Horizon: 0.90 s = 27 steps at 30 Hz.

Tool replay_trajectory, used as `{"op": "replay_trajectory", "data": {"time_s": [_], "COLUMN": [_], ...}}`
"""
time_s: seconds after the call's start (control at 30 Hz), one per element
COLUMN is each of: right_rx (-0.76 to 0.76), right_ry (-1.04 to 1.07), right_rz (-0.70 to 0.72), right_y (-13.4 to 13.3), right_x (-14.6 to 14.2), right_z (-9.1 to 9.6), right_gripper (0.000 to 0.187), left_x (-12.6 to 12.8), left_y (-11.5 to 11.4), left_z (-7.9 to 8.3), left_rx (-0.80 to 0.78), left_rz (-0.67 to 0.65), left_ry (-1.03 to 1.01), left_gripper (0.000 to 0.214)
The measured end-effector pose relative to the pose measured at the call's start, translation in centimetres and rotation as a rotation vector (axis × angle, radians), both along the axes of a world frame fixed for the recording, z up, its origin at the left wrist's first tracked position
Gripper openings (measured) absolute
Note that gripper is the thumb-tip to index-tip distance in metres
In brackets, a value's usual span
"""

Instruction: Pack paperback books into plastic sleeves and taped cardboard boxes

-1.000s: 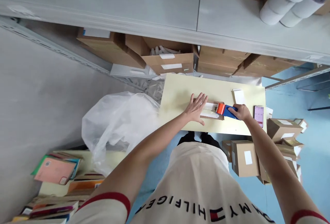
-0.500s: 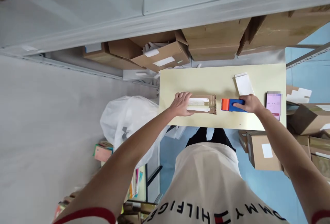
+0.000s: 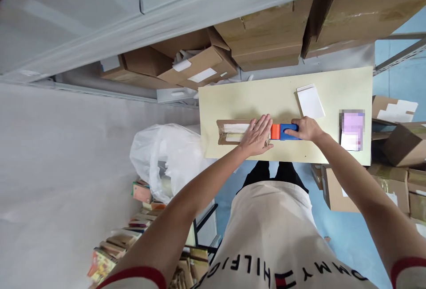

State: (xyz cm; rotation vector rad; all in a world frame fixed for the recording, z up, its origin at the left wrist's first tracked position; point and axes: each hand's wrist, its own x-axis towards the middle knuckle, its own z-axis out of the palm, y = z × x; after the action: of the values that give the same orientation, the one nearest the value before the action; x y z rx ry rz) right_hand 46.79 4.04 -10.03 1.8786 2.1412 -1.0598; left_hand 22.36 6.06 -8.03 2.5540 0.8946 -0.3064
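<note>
A narrow cardboard box lies lengthwise on the pale yellow table, with white strips along its top. My left hand rests flat across the box's right part, fingers stretched out. In my right hand is a blue and orange tape dispenser, its orange end against the box's right end, beside my left fingers. Whether tape runs from it onto the box is hidden by my left hand. Behind my right hand lies a stack of white paper slips.
A phone lies at the table's right end. Large cardboard boxes fill the shelf behind the table. White plastic bags hang at the left, with books below. More boxes stand on the floor at right.
My left hand has moved from the box's left end to its right part. The tape dispenser in my right hand has moved left and now meets the box.
</note>
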Motion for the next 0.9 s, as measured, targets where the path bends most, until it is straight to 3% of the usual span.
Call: {"op": "replay_trajectory", "data": {"time_s": [0.1,0.23,0.37,0.5,0.6,0.73,0.8,0.9], "right_rx": [-0.021,-0.095,-0.102,-0.077,-0.019,0.154,0.183,0.221], "right_ry": [-0.009,-0.17,-0.319,-0.23,-0.208,-0.191,-0.188,-0.215], "right_rz": [0.01,0.014,-0.072,-0.078,-0.129,-0.37,-0.405,-0.433], "right_y": [-0.8,-1.3,-0.4,0.4,-0.5,-4.3,-6.5,-9.5], "right_x": [2.2,3.0,-2.5,-8.1,-7.8,-3.9,-2.2,-1.0], "right_z": [0.4,2.8,5.3,6.1,5.9,4.5,3.0,0.0], "right_gripper": [0.063,0.061,0.056,0.028,0.031,0.032,0.025,0.024], "left_x": [-0.4,-0.5,0.3,1.6,2.0,0.7,-1.1,-4.9], "left_y": [0.2,0.0,-0.4,-0.4,-0.2,-0.2,-0.5,-0.9], "left_z": [0.0,0.3,0.8,1.5,1.7,1.4,1.2,0.7], "left_rx": [0.017,0.054,0.098,0.107,0.049,-0.044,-0.035,0.056], "left_rz": [0.011,-0.006,-0.065,-0.041,0.004,0.086,0.197,0.483], "left_ry": [0.012,0.028,0.073,0.097,0.078,-0.054,-0.106,-0.109], "left_gripper": [0.087,0.079,0.051,0.04,0.046,0.083,0.086,0.078]}}
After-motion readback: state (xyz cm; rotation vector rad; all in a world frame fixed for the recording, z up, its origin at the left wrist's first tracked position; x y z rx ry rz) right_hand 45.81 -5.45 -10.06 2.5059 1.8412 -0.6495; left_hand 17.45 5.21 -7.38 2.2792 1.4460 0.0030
